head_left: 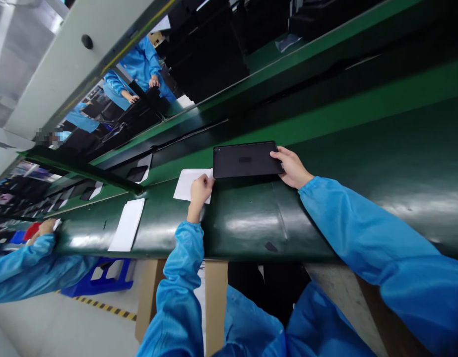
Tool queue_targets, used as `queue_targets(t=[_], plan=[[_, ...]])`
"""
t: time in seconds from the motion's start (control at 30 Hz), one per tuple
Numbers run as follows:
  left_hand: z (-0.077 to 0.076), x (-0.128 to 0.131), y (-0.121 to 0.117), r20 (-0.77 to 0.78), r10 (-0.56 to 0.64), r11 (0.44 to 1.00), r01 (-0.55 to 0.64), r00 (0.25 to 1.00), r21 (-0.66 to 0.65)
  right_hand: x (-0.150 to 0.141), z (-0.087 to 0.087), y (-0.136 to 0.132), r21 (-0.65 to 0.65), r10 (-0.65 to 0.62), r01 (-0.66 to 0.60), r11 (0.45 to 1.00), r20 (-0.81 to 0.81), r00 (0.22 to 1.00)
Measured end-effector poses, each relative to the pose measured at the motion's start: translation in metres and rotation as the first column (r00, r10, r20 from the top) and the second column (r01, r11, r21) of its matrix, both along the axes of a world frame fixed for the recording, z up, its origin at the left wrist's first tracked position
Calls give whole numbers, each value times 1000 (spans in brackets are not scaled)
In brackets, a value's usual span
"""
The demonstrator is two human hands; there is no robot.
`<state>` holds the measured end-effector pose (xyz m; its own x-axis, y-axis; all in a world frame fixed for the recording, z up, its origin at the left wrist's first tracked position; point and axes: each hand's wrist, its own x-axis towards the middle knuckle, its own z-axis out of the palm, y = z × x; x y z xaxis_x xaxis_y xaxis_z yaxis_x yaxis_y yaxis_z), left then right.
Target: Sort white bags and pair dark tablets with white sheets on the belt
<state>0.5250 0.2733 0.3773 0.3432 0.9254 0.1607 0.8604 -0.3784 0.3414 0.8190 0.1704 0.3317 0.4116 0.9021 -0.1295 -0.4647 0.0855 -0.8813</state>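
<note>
The black tablet (247,159) is lying flat on the green conveyor belt (362,163), long axis spanning both hands, right hand (291,167) gripping its right edge, left hand (201,189) pinching the white paper sheet (187,184) beside its left end.

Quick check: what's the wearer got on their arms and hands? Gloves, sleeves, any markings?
Both arms are in bright blue, smooth, loose long sleeves with gathered cuffs at the wrist. The left hand and right hand are bare: no gloves. No rings, watch, cables or markings show on either sleeve.
</note>
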Motion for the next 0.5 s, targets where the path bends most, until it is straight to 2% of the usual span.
queue_targets(t=[0.1, 0.2, 0.33, 0.5], plan=[[-8, 2, 8, 68, -75, 991, 82, 995, -106, 0, 1, -2, -7, -12, 12, 1000, -17, 1000], [-13, -7, 6, 153, -152, 972, 175, 977, -155, 1, 0, -3, -14, -27, 26, 1000, -30, 999], [-11, -16, -2, 148, -244, 958, 262, 958, -117, 2, -7, -2, -40, -46, 46, 998, -10, 999], [-10, -13, -8, 61, -278, 958, 281, 959, -49, 5, -14, -1, -36, -73, 75, 997, 45, 996]])
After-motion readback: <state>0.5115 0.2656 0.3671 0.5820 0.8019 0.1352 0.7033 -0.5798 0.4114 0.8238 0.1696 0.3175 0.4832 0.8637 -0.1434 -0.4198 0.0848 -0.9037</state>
